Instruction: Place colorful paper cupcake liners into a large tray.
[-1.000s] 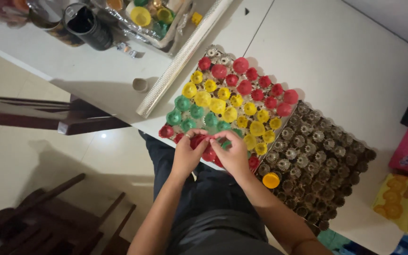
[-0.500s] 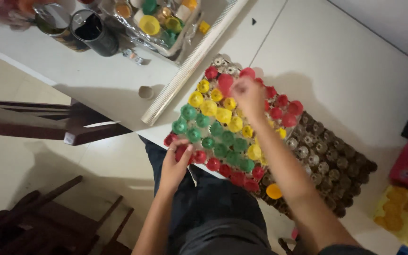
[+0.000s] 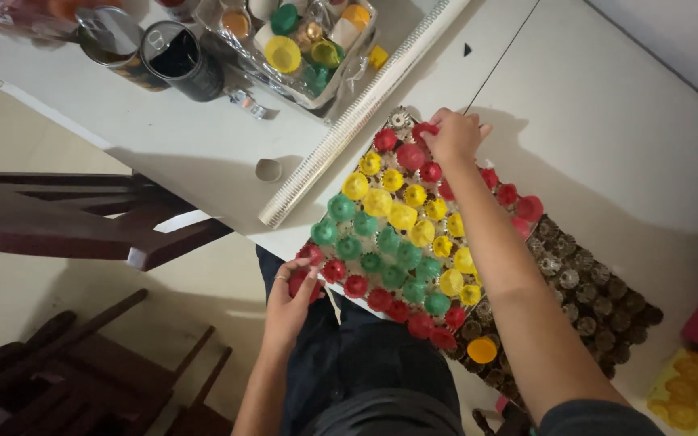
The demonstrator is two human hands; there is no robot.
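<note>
Grasping the near left corner of the tray [image 3: 575,282], the left hand [image 3: 291,300] has its grip closed around the edge where red caps [image 3: 356,285] sit, at the edge of the white table [image 3: 607,121]. Green caps [image 3: 381,242] and yellow caps [image 3: 401,214] fill the middle rows. At the far corner, the right hand [image 3: 452,136] pinches a red cap [image 3: 424,129] with its fingertips.

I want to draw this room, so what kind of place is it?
Probably a home craft spot: a white table holds a board covered with coloured bottle caps, a clear tub of spare caps, and wooden chairs stand beside it.
</note>
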